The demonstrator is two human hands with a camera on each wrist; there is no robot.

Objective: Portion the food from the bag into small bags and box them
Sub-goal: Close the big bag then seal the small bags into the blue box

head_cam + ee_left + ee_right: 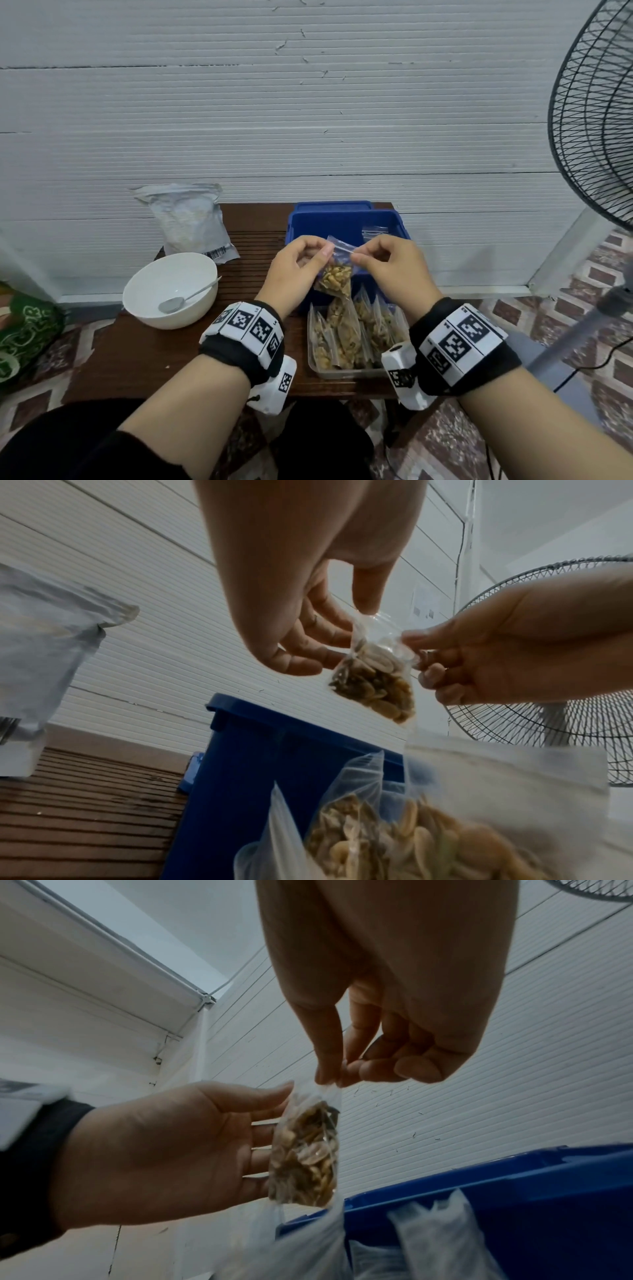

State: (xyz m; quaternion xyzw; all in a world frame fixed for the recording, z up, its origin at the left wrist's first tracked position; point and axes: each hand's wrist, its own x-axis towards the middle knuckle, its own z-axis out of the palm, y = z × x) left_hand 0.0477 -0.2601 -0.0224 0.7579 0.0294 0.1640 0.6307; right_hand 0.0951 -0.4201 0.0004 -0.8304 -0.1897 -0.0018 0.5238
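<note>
Head view: small bag (pixel 335 274) top behind fingertips (pixel 325 251)

blue box (pixel 346 219), white bowl (pixel 170 289), brown table (pixel 144 356)

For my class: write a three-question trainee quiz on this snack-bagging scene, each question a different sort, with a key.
1. True or false: the spoon lies in the bowl.
2. Which holds the filled small bags on the table? A. the blue bin B. the clear tray C. the bowl
3. Fill in: the left hand and right hand together pinch the top of a small ____.

Key: 1 true; 2 B; 3 bag.
</note>
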